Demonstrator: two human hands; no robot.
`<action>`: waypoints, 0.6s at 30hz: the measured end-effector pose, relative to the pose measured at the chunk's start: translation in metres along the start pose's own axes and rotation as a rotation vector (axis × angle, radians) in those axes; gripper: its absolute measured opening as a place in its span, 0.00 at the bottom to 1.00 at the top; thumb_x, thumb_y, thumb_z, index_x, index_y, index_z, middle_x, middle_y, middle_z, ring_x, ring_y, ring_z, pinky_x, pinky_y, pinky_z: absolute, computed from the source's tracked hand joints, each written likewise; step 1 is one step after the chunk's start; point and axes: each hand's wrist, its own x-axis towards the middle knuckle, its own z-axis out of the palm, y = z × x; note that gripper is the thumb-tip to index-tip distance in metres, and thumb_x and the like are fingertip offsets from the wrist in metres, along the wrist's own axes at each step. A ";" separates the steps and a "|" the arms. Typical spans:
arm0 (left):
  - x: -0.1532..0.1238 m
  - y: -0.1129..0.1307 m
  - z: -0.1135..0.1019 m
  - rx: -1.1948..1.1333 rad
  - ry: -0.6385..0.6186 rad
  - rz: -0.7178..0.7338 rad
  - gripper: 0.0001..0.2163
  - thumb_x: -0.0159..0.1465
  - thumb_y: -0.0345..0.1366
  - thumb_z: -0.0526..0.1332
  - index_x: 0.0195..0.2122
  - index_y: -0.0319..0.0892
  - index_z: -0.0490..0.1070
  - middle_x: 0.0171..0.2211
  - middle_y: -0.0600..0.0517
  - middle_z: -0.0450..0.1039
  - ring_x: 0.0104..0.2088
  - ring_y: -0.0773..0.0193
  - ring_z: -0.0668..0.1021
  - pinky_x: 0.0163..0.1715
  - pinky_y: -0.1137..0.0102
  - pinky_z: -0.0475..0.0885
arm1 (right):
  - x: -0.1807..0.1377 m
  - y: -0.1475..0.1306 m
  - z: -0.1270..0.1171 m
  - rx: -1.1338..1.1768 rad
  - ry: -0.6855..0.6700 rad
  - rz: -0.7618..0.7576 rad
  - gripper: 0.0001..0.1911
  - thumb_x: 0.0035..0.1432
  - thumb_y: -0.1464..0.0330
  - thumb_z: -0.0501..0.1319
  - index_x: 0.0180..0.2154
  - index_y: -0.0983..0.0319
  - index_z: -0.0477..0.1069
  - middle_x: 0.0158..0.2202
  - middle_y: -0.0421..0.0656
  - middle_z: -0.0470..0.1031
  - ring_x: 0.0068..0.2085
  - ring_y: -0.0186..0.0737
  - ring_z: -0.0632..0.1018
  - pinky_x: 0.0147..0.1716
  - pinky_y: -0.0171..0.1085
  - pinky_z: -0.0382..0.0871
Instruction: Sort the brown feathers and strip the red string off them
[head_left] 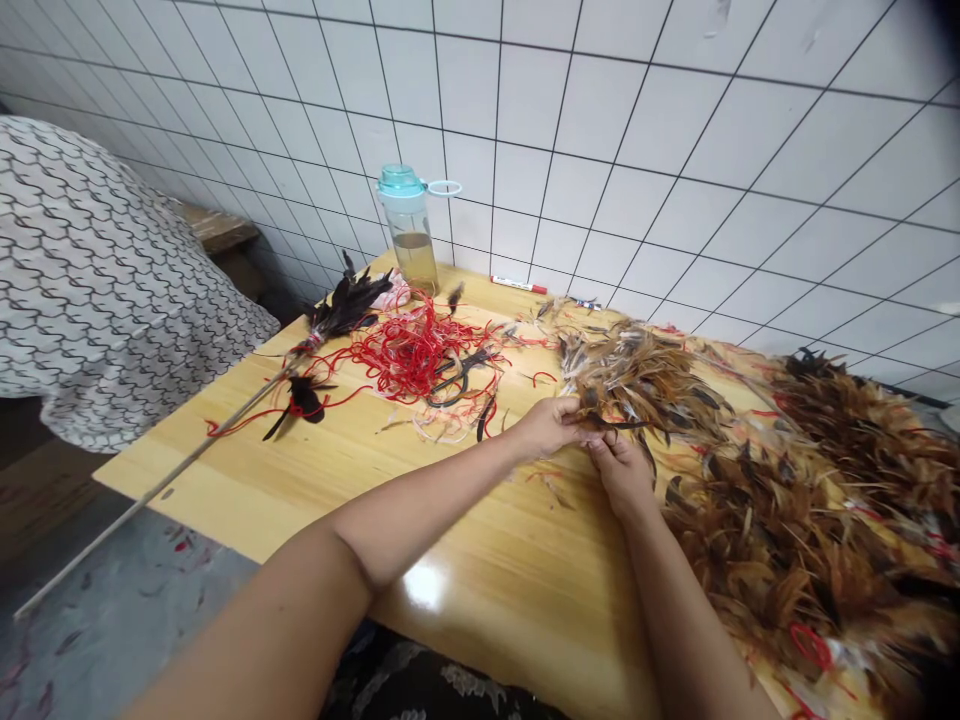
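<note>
My left hand (553, 426) and my right hand (626, 472) meet over the table, fingertips pinched close together. Between them is a dark feather (616, 425), held in the left fingers; the right fingertips touch at its base, though the exact grip is partly hidden. Just behind the hands lies a bundle of brown feathers (660, 375) with pale quills. To the left sits a tangled heap of red yarn (401, 350), with dark-handled scissors (457, 385) partly under it. A thin wooden stick (187, 460) with black feathers (349, 305) tied at its upper end lies across the left edge.
Large piles of brown feathers (795, 540) cover the table's right side. A bottle (412, 240) with a turquoise lid stands near the tiled wall (540, 120). A red-capped marker (517, 285) lies along the back edge. Patterned white cloth (112, 270) hangs at left.
</note>
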 end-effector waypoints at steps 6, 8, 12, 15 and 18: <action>0.003 -0.002 -0.004 -0.067 0.013 -0.040 0.22 0.41 0.36 0.74 0.37 0.34 0.76 0.35 0.47 0.77 0.37 0.65 0.76 0.47 0.66 0.67 | 0.000 -0.008 0.001 -0.093 0.042 -0.096 0.12 0.52 0.58 0.60 0.28 0.60 0.74 0.29 0.41 0.70 0.35 0.40 0.70 0.41 0.41 0.64; 0.004 -0.002 -0.006 -0.057 0.005 -0.057 0.21 0.40 0.36 0.75 0.36 0.34 0.76 0.34 0.48 0.77 0.36 0.65 0.76 0.47 0.66 0.67 | 0.000 -0.007 0.001 -0.100 0.032 -0.099 0.12 0.52 0.58 0.60 0.29 0.59 0.75 0.30 0.42 0.71 0.36 0.41 0.70 0.41 0.41 0.64; 0.003 -0.003 -0.007 -0.010 -0.018 -0.083 0.21 0.40 0.36 0.75 0.34 0.34 0.75 0.29 0.51 0.75 0.30 0.68 0.74 0.39 0.68 0.68 | 0.001 0.004 0.001 -0.091 -0.007 -0.099 0.11 0.53 0.59 0.60 0.28 0.58 0.74 0.32 0.42 0.74 0.37 0.42 0.72 0.42 0.42 0.65; 0.002 -0.003 -0.006 -0.009 -0.012 -0.081 0.21 0.40 0.38 0.75 0.34 0.33 0.75 0.28 0.51 0.74 0.29 0.69 0.74 0.36 0.69 0.68 | 0.001 0.010 0.000 -0.094 -0.030 -0.104 0.11 0.54 0.59 0.59 0.27 0.58 0.73 0.31 0.42 0.74 0.36 0.43 0.72 0.41 0.42 0.66; 0.000 0.001 -0.004 -0.013 0.010 -0.055 0.22 0.40 0.37 0.75 0.35 0.34 0.76 0.31 0.50 0.75 0.32 0.68 0.74 0.39 0.69 0.68 | 0.001 0.010 0.000 -0.072 -0.047 -0.102 0.11 0.55 0.59 0.59 0.28 0.58 0.73 0.31 0.42 0.74 0.36 0.42 0.72 0.40 0.41 0.66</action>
